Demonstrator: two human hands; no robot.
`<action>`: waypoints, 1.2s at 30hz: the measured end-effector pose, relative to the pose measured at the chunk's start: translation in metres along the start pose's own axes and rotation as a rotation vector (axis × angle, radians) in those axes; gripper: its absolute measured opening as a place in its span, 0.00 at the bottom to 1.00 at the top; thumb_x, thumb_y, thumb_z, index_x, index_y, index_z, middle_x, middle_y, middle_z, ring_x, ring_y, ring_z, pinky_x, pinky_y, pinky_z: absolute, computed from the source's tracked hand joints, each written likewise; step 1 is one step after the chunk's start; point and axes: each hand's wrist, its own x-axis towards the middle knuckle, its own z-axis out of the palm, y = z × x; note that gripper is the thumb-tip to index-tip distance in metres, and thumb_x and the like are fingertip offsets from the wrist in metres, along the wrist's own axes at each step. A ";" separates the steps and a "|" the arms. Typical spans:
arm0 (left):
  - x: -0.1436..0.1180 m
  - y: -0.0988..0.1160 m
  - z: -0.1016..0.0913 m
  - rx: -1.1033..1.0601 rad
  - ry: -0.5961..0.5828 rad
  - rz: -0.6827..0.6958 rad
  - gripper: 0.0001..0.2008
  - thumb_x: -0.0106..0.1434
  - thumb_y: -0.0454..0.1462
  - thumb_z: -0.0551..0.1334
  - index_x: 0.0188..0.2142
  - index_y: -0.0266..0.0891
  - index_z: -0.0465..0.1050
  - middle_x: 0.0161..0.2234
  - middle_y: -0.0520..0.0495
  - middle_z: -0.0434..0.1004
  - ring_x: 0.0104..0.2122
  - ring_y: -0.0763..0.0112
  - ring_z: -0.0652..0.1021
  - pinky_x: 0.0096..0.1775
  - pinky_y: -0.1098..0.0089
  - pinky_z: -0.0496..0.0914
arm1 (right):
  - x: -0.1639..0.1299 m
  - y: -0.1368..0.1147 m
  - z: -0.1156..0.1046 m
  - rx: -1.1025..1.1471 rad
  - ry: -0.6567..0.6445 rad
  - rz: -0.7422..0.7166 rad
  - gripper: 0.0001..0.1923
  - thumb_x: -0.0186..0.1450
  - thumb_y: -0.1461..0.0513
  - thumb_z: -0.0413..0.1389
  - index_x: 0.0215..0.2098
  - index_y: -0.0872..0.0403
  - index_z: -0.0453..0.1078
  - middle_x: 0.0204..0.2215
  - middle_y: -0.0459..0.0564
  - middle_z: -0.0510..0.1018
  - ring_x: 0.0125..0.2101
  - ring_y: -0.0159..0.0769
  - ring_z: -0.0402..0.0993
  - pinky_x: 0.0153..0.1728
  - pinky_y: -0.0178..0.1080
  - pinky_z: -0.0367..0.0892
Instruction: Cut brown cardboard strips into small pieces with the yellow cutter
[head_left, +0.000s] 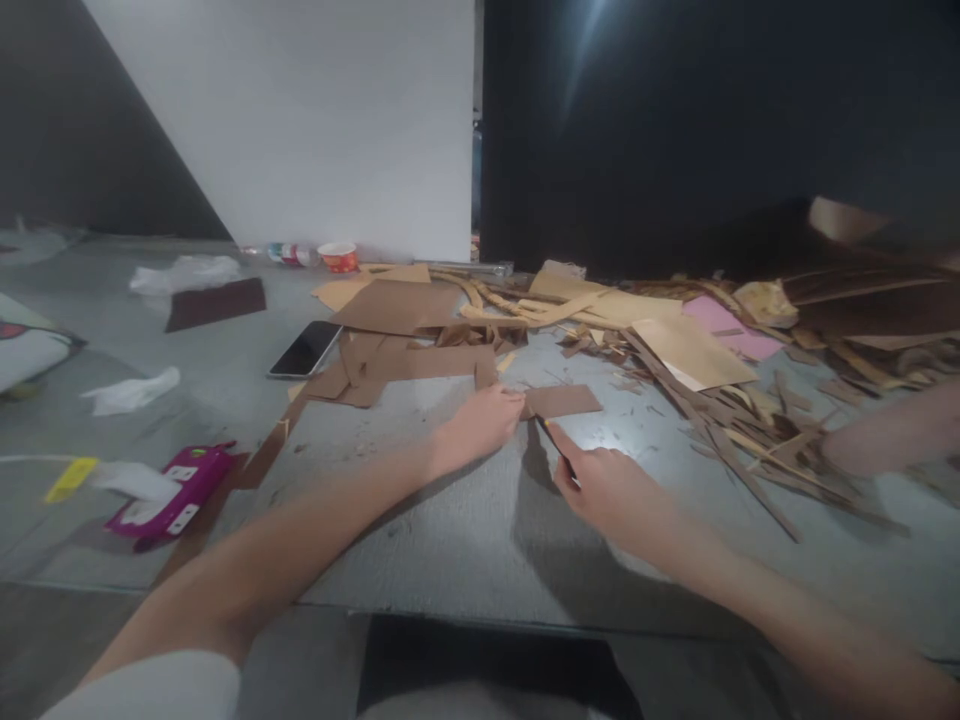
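A small rectangular brown piece (564, 401), leather or card, lies flat on the grey table in front of me. My left hand (489, 418) holds down its left end, fingers bent and close together. In my right hand (606, 490) is a slim dark tool (556, 445) with a yellow part near its tip. The fingers are wrapped round it, the index finger lying along the top. Its tip meets the near edge of the brown piece; the blade or point is too small to make out. Larger brown offcuts (431, 368) lie just beyond my left hand.
A phone (306, 349) and a magenta power strip (172, 493) lie to the left. Brown strips (739, 455), tan sheets (694, 350) and a pink sheet (731, 327) heap up at the right. Another person's bare limb (892, 430) reaches in there. A paper cup (339, 257) stands at the back.
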 end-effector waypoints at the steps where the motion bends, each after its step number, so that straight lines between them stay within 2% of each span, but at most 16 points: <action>1: -0.001 0.000 0.000 0.006 0.007 -0.009 0.18 0.78 0.32 0.53 0.54 0.35 0.82 0.55 0.36 0.85 0.55 0.55 0.82 0.58 0.56 0.76 | -0.003 0.001 0.000 -0.007 0.009 -0.006 0.28 0.77 0.62 0.51 0.74 0.57 0.66 0.27 0.53 0.84 0.27 0.45 0.83 0.25 0.39 0.53; 6: -0.008 -0.003 -0.006 -0.049 0.048 -0.035 0.18 0.80 0.35 0.54 0.56 0.39 0.83 0.57 0.40 0.85 0.58 0.57 0.80 0.58 0.56 0.76 | -0.005 0.022 0.005 -0.045 0.154 0.002 0.28 0.76 0.60 0.51 0.73 0.53 0.69 0.25 0.49 0.84 0.23 0.42 0.80 0.25 0.38 0.55; 9: -0.015 -0.009 -0.011 -0.154 0.049 -0.042 0.17 0.79 0.36 0.56 0.56 0.41 0.83 0.59 0.44 0.85 0.60 0.57 0.79 0.59 0.56 0.76 | 0.014 0.052 0.014 -0.067 0.287 0.086 0.30 0.78 0.60 0.48 0.76 0.55 0.64 0.27 0.53 0.85 0.24 0.44 0.80 0.26 0.39 0.59; 11: -0.018 -0.013 -0.013 -0.232 0.047 -0.029 0.17 0.76 0.31 0.57 0.54 0.41 0.84 0.58 0.45 0.85 0.61 0.58 0.78 0.60 0.56 0.76 | 0.031 0.075 0.022 -0.031 0.338 0.155 0.31 0.79 0.59 0.46 0.78 0.56 0.61 0.29 0.54 0.86 0.25 0.46 0.80 0.28 0.40 0.63; 14: -0.021 -0.017 -0.010 -0.294 0.070 0.019 0.22 0.64 0.21 0.57 0.47 0.40 0.84 0.57 0.45 0.85 0.60 0.60 0.79 0.62 0.55 0.75 | 0.052 0.103 0.036 0.036 0.340 0.242 0.31 0.80 0.57 0.43 0.77 0.58 0.61 0.29 0.56 0.85 0.26 0.50 0.82 0.29 0.42 0.66; 16: -0.021 -0.020 -0.005 -0.271 0.109 0.013 0.24 0.59 0.19 0.56 0.45 0.40 0.83 0.56 0.44 0.85 0.60 0.59 0.78 0.63 0.53 0.74 | 0.059 0.114 0.044 0.083 0.318 0.260 0.31 0.81 0.57 0.41 0.76 0.59 0.62 0.31 0.59 0.86 0.30 0.52 0.84 0.30 0.44 0.69; 19: -0.021 -0.023 0.002 -0.180 0.181 -0.053 0.24 0.59 0.20 0.56 0.48 0.38 0.82 0.54 0.40 0.85 0.60 0.55 0.77 0.62 0.49 0.75 | 0.063 0.117 0.051 0.117 0.294 0.264 0.31 0.81 0.56 0.39 0.77 0.59 0.62 0.34 0.61 0.87 0.33 0.55 0.86 0.33 0.46 0.72; 22: -0.020 -0.021 0.001 -0.108 0.219 -0.046 0.24 0.66 0.23 0.55 0.56 0.36 0.80 0.58 0.38 0.82 0.64 0.54 0.75 0.66 0.47 0.72 | 0.063 0.112 0.054 0.121 0.308 0.238 0.32 0.82 0.55 0.38 0.78 0.57 0.59 0.38 0.62 0.88 0.35 0.56 0.86 0.36 0.48 0.74; 24: -0.019 -0.015 -0.004 -0.087 0.171 0.033 0.26 0.71 0.25 0.53 0.64 0.38 0.76 0.66 0.39 0.77 0.69 0.57 0.71 0.70 0.49 0.67 | 0.063 0.110 0.055 0.123 0.316 0.220 0.32 0.82 0.54 0.38 0.79 0.56 0.58 0.40 0.63 0.88 0.35 0.56 0.86 0.37 0.49 0.74; 27: -0.018 -0.007 -0.012 -0.069 0.013 0.166 0.28 0.79 0.33 0.52 0.76 0.44 0.61 0.78 0.45 0.59 0.77 0.60 0.59 0.76 0.52 0.55 | 0.063 0.110 0.057 0.124 0.314 0.194 0.32 0.82 0.54 0.37 0.80 0.57 0.56 0.40 0.63 0.88 0.35 0.54 0.85 0.37 0.48 0.74; 29: -0.016 -0.005 -0.014 -0.055 -0.078 0.196 0.30 0.82 0.38 0.50 0.80 0.47 0.52 0.81 0.49 0.47 0.80 0.60 0.51 0.78 0.52 0.48 | 0.064 0.112 0.059 0.120 0.306 0.181 0.32 0.82 0.54 0.37 0.80 0.57 0.56 0.39 0.62 0.88 0.35 0.54 0.85 0.37 0.47 0.74; 30: -0.016 -0.005 -0.014 -0.052 -0.112 0.195 0.30 0.83 0.40 0.49 0.81 0.48 0.49 0.82 0.49 0.45 0.80 0.60 0.49 0.78 0.52 0.45 | 0.065 0.114 0.060 0.115 0.300 0.173 0.32 0.82 0.55 0.37 0.80 0.56 0.56 0.39 0.62 0.87 0.35 0.53 0.85 0.37 0.47 0.74; 32: -0.014 -0.007 -0.012 -0.055 -0.149 0.180 0.30 0.83 0.42 0.47 0.81 0.46 0.49 0.81 0.47 0.49 0.80 0.61 0.52 0.78 0.55 0.45 | 0.066 0.117 0.062 0.092 0.289 0.164 0.32 0.82 0.55 0.37 0.80 0.55 0.56 0.40 0.61 0.87 0.36 0.52 0.85 0.37 0.46 0.74; 36: -0.013 -0.009 -0.011 -0.094 -0.143 0.174 0.28 0.83 0.41 0.47 0.79 0.45 0.57 0.77 0.47 0.61 0.76 0.64 0.62 0.76 0.58 0.51 | 0.069 0.126 0.065 0.001 0.257 0.196 0.31 0.83 0.56 0.38 0.81 0.52 0.53 0.41 0.60 0.85 0.35 0.48 0.83 0.38 0.44 0.72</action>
